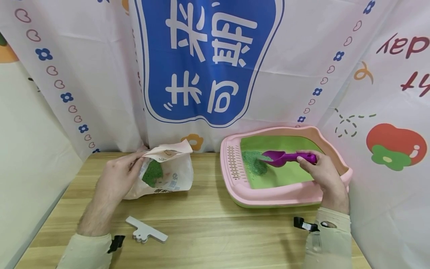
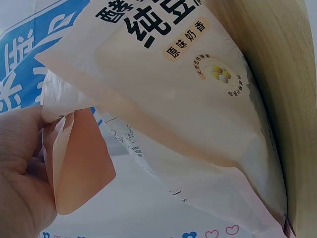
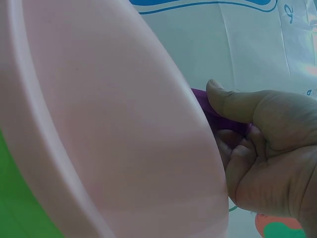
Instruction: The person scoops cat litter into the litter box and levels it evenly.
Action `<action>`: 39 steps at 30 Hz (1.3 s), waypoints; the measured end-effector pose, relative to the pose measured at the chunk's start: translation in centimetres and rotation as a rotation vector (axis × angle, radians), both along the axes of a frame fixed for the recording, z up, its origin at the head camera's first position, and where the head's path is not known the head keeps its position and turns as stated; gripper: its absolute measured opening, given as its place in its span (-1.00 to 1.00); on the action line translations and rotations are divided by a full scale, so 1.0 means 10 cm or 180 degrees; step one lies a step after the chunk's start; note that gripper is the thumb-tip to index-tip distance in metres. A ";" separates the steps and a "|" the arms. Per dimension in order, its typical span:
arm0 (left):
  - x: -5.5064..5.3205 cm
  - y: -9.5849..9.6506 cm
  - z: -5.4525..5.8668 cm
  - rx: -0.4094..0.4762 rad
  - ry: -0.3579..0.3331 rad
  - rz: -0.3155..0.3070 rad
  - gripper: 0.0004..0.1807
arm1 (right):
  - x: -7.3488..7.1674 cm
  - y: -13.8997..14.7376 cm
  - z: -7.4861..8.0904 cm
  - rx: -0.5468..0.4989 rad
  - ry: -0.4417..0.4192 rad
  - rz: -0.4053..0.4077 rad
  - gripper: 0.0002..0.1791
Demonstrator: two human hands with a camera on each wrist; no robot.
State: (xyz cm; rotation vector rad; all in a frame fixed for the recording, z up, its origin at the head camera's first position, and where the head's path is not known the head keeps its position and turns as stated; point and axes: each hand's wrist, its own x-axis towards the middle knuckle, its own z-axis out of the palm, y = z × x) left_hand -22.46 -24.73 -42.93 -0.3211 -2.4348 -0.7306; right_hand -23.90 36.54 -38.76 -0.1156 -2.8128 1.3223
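My left hand (image 1: 115, 179) pinches the upper edge of a pale printed bag (image 1: 181, 173), whose mouth gapes to show green granules (image 1: 153, 173) inside. The left wrist view shows the hand (image 2: 22, 173) at a folded corner of the bag (image 2: 163, 99). My right hand (image 1: 324, 173) grips a purple scoop (image 1: 280, 160) by its handle, thumb on top. The scoop's blade points left over a heap of green granules (image 1: 253, 168) in a pink-rimmed green litter box (image 1: 279, 197), and some granules lie on its tip. In the right wrist view the box's pink rim partly hides the scoop handle (image 3: 225, 121).
A white clip (image 1: 146, 229) lies on the wooden table (image 1: 208, 231), in front of the bag. The litter box has a slotted panel (image 1: 232, 162) on its left side. Printed cloth (image 1: 111, 74) hangs behind the table and along the right.
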 end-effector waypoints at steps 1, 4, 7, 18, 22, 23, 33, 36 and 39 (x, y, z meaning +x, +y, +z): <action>0.00 0.00 0.00 -0.0009 -0.0007 0.0003 -0.71 | 0.00 0.00 0.00 0.0009 0.0013 0.0003 -0.41; 0.01 -0.01 0.00 -0.0040 -0.0008 -0.0003 -0.71 | 0.01 -0.01 0.00 0.0046 0.0054 0.0016 -0.42; 0.01 -0.02 0.00 -0.0090 0.0006 -0.0032 -0.71 | 0.01 -0.02 0.00 0.0080 0.0080 0.0032 -0.43; 0.01 -0.04 0.01 -0.0368 -0.0001 -0.0214 -0.71 | -0.02 -0.07 0.02 0.0200 0.0133 0.0030 -0.49; 0.00 -0.04 0.02 -0.0398 -0.0010 -0.0217 -0.72 | -0.03 -0.09 0.04 0.0239 0.0226 0.0029 -0.52; 0.00 -0.04 0.02 -0.0402 -0.0014 -0.0219 -0.72 | -0.03 -0.10 0.05 0.0261 0.0253 0.0033 -0.52; 0.01 -0.04 0.02 -0.0441 -0.0089 -0.0217 -0.70 | -0.03 -0.18 0.09 0.0315 0.0360 0.0043 -0.54; 0.00 -0.04 0.02 -0.0439 -0.0088 -0.0207 -0.71 | -0.01 -0.23 0.11 0.0272 0.0435 0.0050 -0.56; 0.00 -0.04 0.03 -0.0430 -0.0079 -0.0203 -0.71 | 0.00 -0.29 0.12 0.0239 0.0581 0.0072 -0.60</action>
